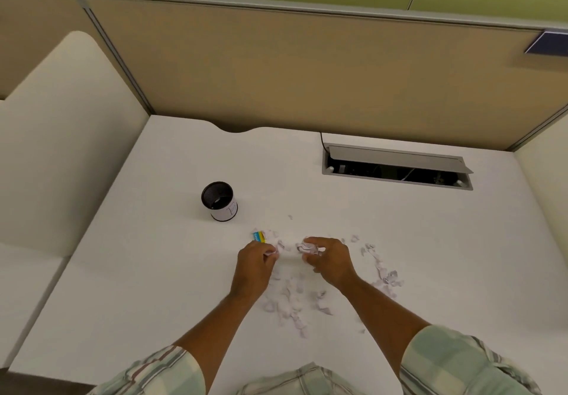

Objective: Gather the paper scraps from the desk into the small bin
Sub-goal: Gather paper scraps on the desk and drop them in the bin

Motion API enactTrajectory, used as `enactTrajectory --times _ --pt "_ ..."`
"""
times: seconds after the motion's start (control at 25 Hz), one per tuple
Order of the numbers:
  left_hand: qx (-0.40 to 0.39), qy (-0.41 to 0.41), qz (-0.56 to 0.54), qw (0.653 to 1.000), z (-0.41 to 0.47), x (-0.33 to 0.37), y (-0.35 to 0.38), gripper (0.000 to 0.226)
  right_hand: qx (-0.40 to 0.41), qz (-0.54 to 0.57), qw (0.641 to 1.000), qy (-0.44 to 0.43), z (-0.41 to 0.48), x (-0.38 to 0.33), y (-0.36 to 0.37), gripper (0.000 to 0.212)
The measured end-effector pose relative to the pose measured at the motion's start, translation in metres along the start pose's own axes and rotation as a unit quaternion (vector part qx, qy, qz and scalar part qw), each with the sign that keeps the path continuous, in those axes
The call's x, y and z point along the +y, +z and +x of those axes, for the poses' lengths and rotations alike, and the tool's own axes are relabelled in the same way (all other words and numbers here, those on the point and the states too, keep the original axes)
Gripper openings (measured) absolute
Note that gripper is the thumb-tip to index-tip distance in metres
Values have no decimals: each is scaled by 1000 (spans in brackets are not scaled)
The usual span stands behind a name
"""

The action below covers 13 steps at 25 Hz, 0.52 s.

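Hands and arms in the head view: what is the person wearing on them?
The left hand and right hand are bare: no gloves, rings or watch visible. Forearms are uncovered. The left sleeve and right sleeve are pale green-and-cream plaid with darker stripes.

- The small bin carries a white label with a dark handwritten mark, not legible.
- A blue-and-yellow scrap bears tiny white print, too small to read.
- Any print on the white paper scraps is too blurred to read.
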<state>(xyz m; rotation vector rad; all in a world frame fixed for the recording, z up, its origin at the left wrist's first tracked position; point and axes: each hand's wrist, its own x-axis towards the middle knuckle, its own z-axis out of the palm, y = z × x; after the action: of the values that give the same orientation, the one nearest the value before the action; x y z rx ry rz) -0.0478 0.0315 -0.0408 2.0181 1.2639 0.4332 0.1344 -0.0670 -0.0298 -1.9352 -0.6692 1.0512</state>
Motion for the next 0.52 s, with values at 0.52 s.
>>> enactTrajectory --times 0.52 --pt "185 -59 -25 981 63 -55 -125 9 -84 -222 956 -175 90 -158 138 20"
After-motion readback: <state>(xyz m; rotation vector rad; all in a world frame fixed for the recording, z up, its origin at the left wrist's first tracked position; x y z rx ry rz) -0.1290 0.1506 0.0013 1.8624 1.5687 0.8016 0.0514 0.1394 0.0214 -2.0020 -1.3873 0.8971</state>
